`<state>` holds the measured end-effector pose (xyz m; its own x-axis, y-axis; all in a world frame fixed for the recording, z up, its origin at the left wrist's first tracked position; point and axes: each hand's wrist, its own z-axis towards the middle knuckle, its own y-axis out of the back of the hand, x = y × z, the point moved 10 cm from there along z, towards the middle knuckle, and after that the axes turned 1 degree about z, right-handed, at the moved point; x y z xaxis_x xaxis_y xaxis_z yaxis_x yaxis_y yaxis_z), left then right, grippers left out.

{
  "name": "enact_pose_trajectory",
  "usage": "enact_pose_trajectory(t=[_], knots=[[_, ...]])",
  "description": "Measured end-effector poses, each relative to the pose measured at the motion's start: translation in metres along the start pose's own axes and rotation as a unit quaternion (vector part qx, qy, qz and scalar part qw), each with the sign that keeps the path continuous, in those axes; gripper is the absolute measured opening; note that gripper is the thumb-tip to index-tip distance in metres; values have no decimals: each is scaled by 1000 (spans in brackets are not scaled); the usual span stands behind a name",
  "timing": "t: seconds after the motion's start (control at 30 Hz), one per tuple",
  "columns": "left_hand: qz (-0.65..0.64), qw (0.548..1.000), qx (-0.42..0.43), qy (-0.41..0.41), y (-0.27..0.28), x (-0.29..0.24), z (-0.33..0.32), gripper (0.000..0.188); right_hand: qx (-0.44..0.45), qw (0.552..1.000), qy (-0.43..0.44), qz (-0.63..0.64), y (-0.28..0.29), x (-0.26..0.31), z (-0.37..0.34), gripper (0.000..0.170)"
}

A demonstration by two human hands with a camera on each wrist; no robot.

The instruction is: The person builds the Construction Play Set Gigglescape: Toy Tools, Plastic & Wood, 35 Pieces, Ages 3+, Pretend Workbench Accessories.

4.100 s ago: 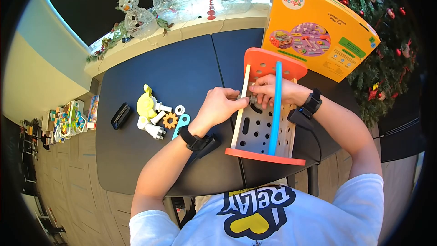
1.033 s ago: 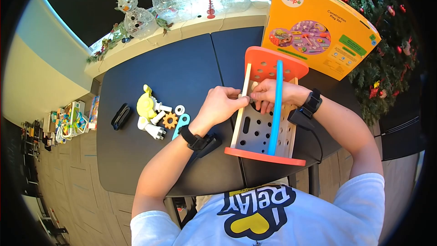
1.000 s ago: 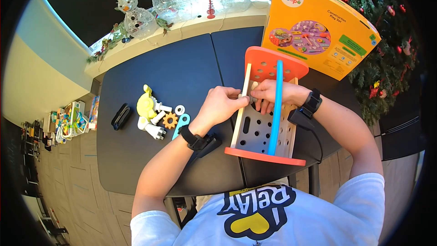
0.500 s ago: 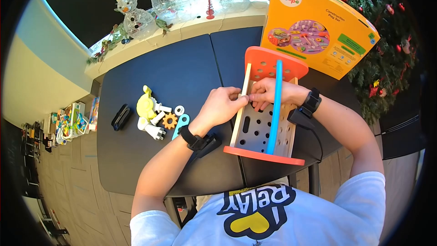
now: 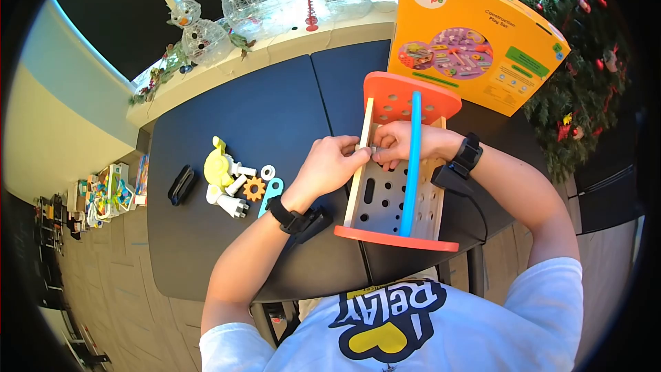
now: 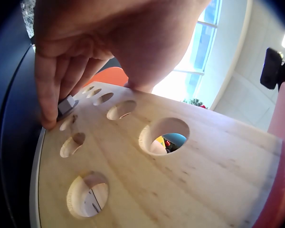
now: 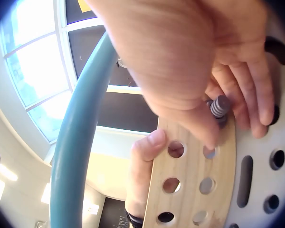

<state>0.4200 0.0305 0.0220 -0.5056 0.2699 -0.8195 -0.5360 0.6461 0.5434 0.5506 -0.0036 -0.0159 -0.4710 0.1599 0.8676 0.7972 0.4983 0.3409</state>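
The left hand (image 5: 329,165) gripped at the upper part of the box's left wooden panel (image 5: 357,186), with its thumb over the top edge and its fingers bent against the grey head of the bolt (image 7: 220,107) outside. The right hand (image 5: 396,143) reached inside, its thumb and bent fingers pinching around the bolt; the exact fingertip contact was hidden. The bolt's long axis crossed the panel: flat-sided head outward, ribbed round shank inward, toward the frame's right.

The box (image 5: 375,217) stood right of centre, open side up, long axis running from top to bottom of the frame with a slight tilt. The panel showed pale grain and round drilled holes; the grey floor had round holes and slots. Smooth red end plates with rounded corners closed the top and bottom ends, and a round blue handle (image 5: 412,165) spanned them lengthwise.

Left of centre, on the dark, smooth table (image 5: 275,110), lay a blue strip (image 5: 270,200), a toothed orange gear (image 5: 254,189), a white washer (image 5: 268,171) and a yellow piece (image 5: 217,167) among white parts. A glossy black case (image 5: 182,185) lay farther left. A printed orange carton (image 5: 406,27) stood at upper right, beside a decorated tree (image 5: 585,89).
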Motion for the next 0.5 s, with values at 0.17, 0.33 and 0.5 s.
enact_pose_trajectory(t=[0.17, 0.33, 0.5], knots=[[-19, 1000, 6, -8, -1, -3, -2, 48, 19, 993, -118, 12, 1, -11, 0, 40], [2, 1000, 21, -10, -1, -7, -6, 49, -36, 988, -134, 64, 6, -8, -4, 40], [-17, 999, 35, -15, -2, -4, -7, 51, -30, 999, -19, -41, 4, 6, -3, 39]])
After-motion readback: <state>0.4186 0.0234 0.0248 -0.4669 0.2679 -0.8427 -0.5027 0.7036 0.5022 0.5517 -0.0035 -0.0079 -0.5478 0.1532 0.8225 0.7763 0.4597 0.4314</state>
